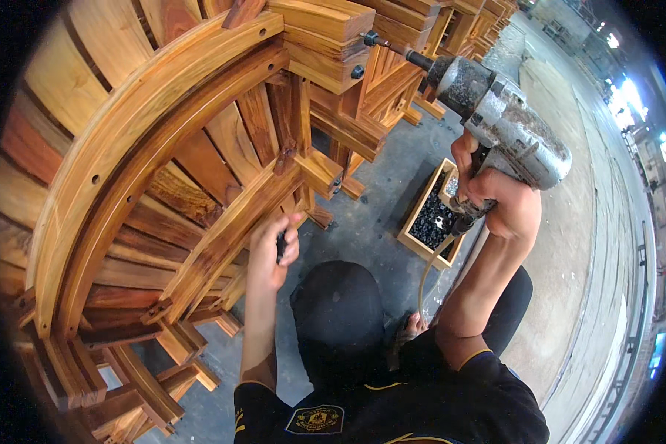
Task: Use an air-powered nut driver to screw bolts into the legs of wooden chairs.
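Observation:
My right hand is wrapped round the grip of a worn grey air impact wrench with a thin hose trailing from its handle. The long socket shaft reaches left to a dark bolt head at the end of a wooden block. Below it, a second dark bolt head sits in the same block. My left hand is closed on a small black part, mostly hidden by the fingers, close to the wooden frame of a large curved slatted piece of furniture.
A wooden box of small black fasteners stands on the grey floor under my right hand. More wooden frames stand in a row behind. A pale strip of floor covering runs along the right. My dark-clad knee is in front.

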`<state>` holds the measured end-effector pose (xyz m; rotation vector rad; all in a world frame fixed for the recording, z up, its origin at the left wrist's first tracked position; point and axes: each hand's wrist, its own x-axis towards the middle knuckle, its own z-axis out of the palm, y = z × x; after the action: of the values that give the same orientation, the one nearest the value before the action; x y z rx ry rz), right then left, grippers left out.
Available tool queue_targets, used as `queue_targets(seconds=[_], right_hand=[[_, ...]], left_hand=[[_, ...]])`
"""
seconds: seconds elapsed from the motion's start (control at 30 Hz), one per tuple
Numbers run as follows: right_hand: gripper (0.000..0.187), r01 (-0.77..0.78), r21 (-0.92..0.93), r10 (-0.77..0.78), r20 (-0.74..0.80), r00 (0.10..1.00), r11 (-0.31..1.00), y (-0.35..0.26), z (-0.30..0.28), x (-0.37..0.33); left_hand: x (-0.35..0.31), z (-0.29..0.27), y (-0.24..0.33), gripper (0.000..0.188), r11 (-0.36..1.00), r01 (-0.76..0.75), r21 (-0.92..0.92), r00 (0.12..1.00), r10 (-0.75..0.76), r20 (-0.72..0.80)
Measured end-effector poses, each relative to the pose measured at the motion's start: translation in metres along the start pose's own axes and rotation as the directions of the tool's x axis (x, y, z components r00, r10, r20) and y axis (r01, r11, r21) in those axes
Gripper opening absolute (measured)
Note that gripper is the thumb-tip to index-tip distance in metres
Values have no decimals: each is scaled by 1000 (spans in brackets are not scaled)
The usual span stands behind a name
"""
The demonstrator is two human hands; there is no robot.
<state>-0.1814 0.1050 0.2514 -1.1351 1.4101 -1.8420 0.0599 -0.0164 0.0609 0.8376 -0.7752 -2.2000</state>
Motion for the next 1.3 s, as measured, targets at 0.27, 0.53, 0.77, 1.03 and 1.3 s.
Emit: queue_targets(seconds=[0.27, 0.53, 0.77, 1.03, 1.3], right_hand=[[43, -38, -13, 38, -20, 999, 999, 3, 0, 1], [32, 10, 66, -14, 62, 998, 998, 7, 3, 2], [39, 2, 79, -4, 25, 1000, 997, 10, 8, 1], [38, -24, 130, 17, 52, 998, 991, 8, 7, 1], [40, -16, 126, 9, 55, 998, 992, 14, -2, 2]], left_hand=[[-6, -61, -104, 39, 987, 137, -85, 974, -149, -169], [-36, -83, -140, 44, 952, 135, -276, 954, -200, -224], [-55, -83, -130, 45, 961, 45, -272, 931, -140, -339], [-58, -73, -115, 47, 961, -34, -274, 892, -94, -442], [-66, -71, -126, 41, 991, 1, -135, 912, -57, -406]])
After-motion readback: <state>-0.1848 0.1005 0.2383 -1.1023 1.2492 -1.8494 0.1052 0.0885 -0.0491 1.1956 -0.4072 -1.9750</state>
